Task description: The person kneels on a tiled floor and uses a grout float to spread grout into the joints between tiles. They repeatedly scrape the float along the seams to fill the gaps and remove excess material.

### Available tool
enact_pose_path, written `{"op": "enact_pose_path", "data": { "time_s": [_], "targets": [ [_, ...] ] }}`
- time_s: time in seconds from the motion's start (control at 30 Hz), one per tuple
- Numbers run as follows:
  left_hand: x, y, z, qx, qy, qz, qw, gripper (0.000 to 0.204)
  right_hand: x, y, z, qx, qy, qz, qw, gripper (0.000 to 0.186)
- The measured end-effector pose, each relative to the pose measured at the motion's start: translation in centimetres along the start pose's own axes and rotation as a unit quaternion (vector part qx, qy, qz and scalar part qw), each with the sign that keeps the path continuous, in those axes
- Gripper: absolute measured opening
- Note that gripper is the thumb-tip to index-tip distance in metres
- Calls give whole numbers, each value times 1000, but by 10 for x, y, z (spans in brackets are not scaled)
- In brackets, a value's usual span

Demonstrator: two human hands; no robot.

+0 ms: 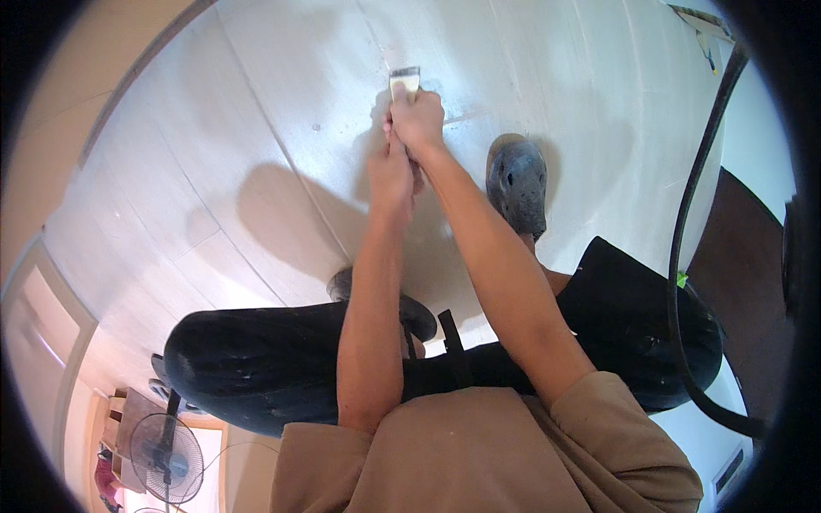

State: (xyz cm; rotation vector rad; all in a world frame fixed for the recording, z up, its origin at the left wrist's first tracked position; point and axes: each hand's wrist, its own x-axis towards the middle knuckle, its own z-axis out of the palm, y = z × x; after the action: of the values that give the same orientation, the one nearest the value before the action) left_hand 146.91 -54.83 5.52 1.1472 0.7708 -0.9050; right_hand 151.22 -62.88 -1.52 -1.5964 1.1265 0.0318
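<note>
Both my arms reach forward over the pale plank floor (282, 111). My right hand (421, 121) is closed round a scraper (404, 75) with a wide, flat end, its thumb lying along the tool. Just behind it, my left hand (392, 178) is wrapped round the rear part of the same scraper. Most of the handle is hidden by the fingers. The scraper's front edge points away from me, at or very near the floor. Smudges and small specks mark the planks around it.
My grey, stained right shoe (517, 184) is planted beside my right forearm. A black cable (684, 205) curves down the right side. At the far right lies a small tool with a yellow end (711, 61). A standing fan (168, 457) is at lower left.
</note>
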Motion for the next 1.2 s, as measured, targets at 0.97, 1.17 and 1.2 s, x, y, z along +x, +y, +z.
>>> {"op": "enact_pose_path", "data": {
  "time_s": [0.97,1.17,1.2],
  "targets": [
    [43,80,-5,18,-34,61,997,52,12,-101,37,57,-19,20,998,33],
    [8,49,-2,-1,-25,31,999,45,-7,-72,10,103,-84,31,991,25],
    [10,60,-8,4,-22,57,998,44,-8,-81,22,119,-87,33,988,25]
  ]
}}
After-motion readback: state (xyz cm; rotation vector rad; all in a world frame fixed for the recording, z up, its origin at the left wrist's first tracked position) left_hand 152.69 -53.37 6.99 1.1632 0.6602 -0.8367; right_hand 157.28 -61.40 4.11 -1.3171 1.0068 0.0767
